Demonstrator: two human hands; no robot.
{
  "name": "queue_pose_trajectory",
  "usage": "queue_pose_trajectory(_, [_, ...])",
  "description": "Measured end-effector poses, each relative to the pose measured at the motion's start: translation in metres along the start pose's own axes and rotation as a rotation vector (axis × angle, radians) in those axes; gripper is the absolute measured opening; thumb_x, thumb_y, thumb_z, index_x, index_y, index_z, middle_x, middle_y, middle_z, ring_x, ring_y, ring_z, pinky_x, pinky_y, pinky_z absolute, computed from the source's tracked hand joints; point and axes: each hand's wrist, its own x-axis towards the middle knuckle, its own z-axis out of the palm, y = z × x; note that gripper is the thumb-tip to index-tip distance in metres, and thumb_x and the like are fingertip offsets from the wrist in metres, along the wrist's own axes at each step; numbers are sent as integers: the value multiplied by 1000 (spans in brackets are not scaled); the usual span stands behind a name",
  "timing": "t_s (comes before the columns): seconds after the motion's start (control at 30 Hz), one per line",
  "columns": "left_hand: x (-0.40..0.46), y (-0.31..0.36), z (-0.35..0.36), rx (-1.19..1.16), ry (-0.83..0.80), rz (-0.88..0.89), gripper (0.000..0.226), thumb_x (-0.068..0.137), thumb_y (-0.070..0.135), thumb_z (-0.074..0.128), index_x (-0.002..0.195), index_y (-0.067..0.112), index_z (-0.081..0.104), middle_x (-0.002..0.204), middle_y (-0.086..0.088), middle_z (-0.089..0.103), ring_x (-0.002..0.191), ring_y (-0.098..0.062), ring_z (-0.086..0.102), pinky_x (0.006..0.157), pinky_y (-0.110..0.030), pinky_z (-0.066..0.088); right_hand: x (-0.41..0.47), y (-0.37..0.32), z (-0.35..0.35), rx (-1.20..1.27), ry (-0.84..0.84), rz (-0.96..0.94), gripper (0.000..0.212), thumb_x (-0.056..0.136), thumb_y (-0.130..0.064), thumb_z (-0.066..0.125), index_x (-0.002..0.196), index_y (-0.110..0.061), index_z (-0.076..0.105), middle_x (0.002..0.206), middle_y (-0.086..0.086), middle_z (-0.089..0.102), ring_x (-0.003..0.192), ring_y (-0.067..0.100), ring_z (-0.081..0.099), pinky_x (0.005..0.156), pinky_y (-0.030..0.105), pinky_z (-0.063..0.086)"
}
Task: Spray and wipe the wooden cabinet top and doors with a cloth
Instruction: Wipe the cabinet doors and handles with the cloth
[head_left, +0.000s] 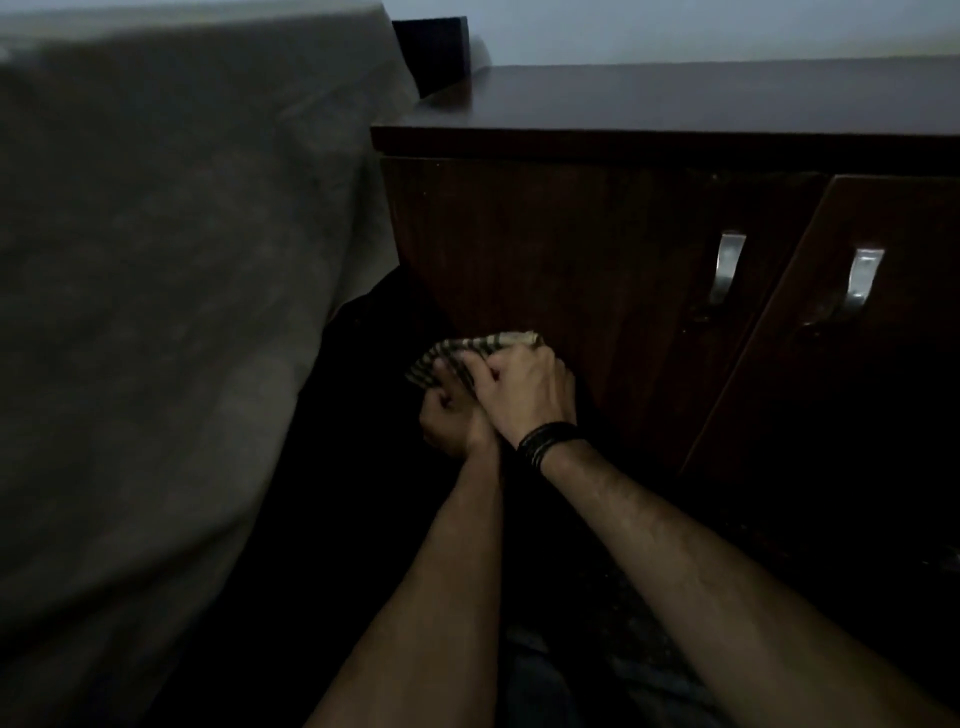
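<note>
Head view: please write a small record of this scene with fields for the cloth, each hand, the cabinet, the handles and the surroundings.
cloth: striped cloth, bunched, low at the left edge of the cabinet front
left hand: left hand grips the cloth from below
right hand: right hand grips the cloth, dark wristband on the wrist
cabinet: dark wooden cabinet, top bare where seen
handles: two metal handles, one per door
surroundings: grey fabric cover on the left
spray bottle: not in view
</note>
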Motion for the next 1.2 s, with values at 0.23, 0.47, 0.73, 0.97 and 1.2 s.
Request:
queue_pose_trajectory(0.23, [-21,-59,-21,27,-277,-276,50,103,40,45,97,-3,70,93,-15,68,90,-30,67,68,-32,47,-40,41,40,-47,-275,58,40,98,-51,49,96,-19,73,106,5,67,97,27,66,68,28,36])
queue_pose_trajectory(0.47, [-11,-58,-18,-80,-177,-234,43,99,38,55,79,3,69,80,-15,70,75,-24,64,67,-31,48,-37,31,35,-23,-250,101,44,96,-53,50,87,-16,73,95,4,70,89,26,68,65,25,37])
queue_pose_trajectory(0.73, [25,-6,-11,-272,5,-142,42,101,27,56,89,-12,64,77,-13,61,76,-22,61,57,-15,47,-1,-14,39,-18,-199,-57,42,95,-59,46,105,-28,73,103,0,69,89,22,68,71,28,52])
queue_pose_trajectory(0.97, [-18,-49,-23,-86,-359,-430,43,109,26,32,127,-5,55,124,-20,60,98,-26,56,73,-33,50,-37,34,33,-101,-352,-10,34,97,-48,50,116,-26,68,123,1,64,106,24,64,81,31,48])
queue_pose_trajectory(1.2, [-52,-62,-15,180,-439,-320,52,107,39,34,94,1,67,96,-18,69,90,-30,68,76,-37,52,-53,68,14,-211,-270,151,37,96,-47,52,87,-20,76,98,5,70,93,28,68,72,32,49])
